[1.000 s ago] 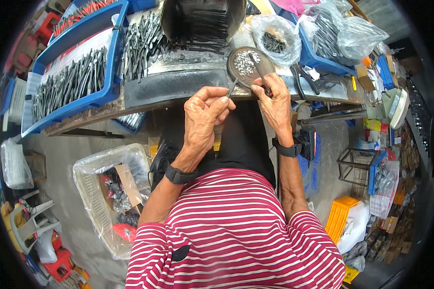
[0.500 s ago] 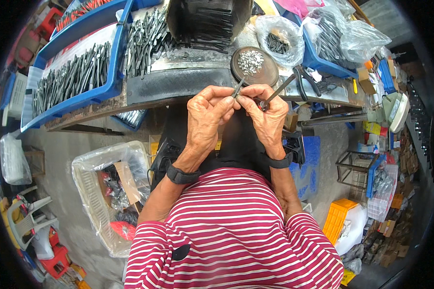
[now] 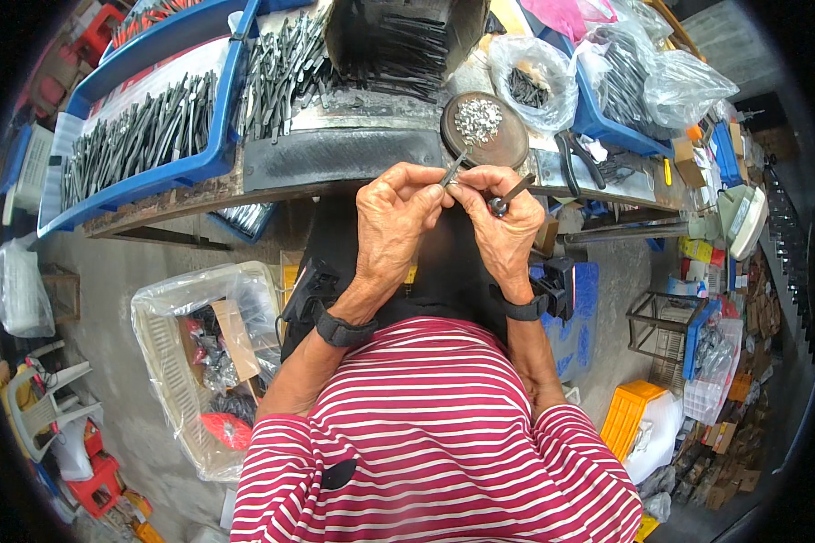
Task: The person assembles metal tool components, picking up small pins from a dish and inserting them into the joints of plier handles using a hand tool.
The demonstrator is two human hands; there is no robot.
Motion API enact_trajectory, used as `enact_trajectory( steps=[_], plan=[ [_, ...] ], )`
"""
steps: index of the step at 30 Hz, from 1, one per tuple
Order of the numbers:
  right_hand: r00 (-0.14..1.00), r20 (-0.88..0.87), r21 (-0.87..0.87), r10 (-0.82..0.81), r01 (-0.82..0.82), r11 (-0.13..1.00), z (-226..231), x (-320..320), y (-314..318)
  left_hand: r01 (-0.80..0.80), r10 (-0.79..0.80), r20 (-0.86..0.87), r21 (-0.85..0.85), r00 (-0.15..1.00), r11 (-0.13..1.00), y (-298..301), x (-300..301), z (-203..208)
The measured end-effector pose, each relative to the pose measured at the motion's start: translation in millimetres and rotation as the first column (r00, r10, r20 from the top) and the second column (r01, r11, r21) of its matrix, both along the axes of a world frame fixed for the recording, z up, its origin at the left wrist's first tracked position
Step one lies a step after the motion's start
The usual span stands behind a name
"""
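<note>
My left hand (image 3: 397,217) pinches a slim dark metal piece (image 3: 455,169) between thumb and fingers, its pointed end toward the round dish. My right hand (image 3: 501,217) is closed, its thumb and forefinger meeting the near end of that piece; whether something tiny lies between the fingertips is hidden. Across the right palm rests a dark rod-shaped tool (image 3: 519,188) with a rounded end, held by the curled fingers. Just beyond both hands, the round brown dish (image 3: 507,145) bears a heap of small silvery bits (image 3: 477,120) at the bench edge.
Black-handled pliers (image 3: 578,165) lie right of the dish. A blue tray (image 3: 217,149) of dark slim pieces stands left, with more loose pieces (image 3: 285,63) beside it. Behind the dish sits a clear bag (image 3: 561,104) of dark parts. A plastic-lined crate (image 3: 158,362) stands on the floor.
The rod-shaped tool in my right hand has swung to point lower and nearer the hand. Both hands keep their pinch at the metal piece; the whole view has shifted slightly.
</note>
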State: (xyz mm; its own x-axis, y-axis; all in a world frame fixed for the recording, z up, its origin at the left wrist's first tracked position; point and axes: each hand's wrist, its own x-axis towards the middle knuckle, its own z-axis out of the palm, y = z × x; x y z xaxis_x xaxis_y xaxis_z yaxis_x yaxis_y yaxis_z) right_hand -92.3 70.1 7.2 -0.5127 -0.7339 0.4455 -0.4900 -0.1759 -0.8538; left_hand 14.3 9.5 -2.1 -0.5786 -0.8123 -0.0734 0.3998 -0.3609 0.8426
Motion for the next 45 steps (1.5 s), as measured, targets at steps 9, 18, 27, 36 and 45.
enact_trajectory(
  steps=[9, 18, 27, 36, 45],
  plan=[
    [1.000, 0.013, 0.008, 0.003, -0.003, 1.000, 2, 3, -1, -0.001, 0.001, -0.016, -0.022, 1.000, 1.000, 0, 0, -5],
    [0.980, 0.195, -0.032, 0.051, -0.045, 0.998, 9, -4, -1, 0.125, -0.122, -0.111, 0.022, 0.986, 0.992, -11, 2, -1],
    [0.768, 0.634, -0.092, 0.091, -0.043, 0.995, 6, -28, -12, 0.093, -0.096, -0.056, -0.045, 0.994, 0.995, -16, -26, 7],
    [0.846, 0.533, -0.131, -0.020, 0.106, 0.986, -2, -37, -26, -0.145, 0.167, 0.058, -0.270, 0.984, 0.952, -13, -67, 1],
    [0.967, 0.072, -0.061, -0.245, 0.249, 0.967, -6, -35, -31, -0.058, 0.060, 0.015, -0.116, 0.998, 0.992, -21, -74, 5]
  ],
)
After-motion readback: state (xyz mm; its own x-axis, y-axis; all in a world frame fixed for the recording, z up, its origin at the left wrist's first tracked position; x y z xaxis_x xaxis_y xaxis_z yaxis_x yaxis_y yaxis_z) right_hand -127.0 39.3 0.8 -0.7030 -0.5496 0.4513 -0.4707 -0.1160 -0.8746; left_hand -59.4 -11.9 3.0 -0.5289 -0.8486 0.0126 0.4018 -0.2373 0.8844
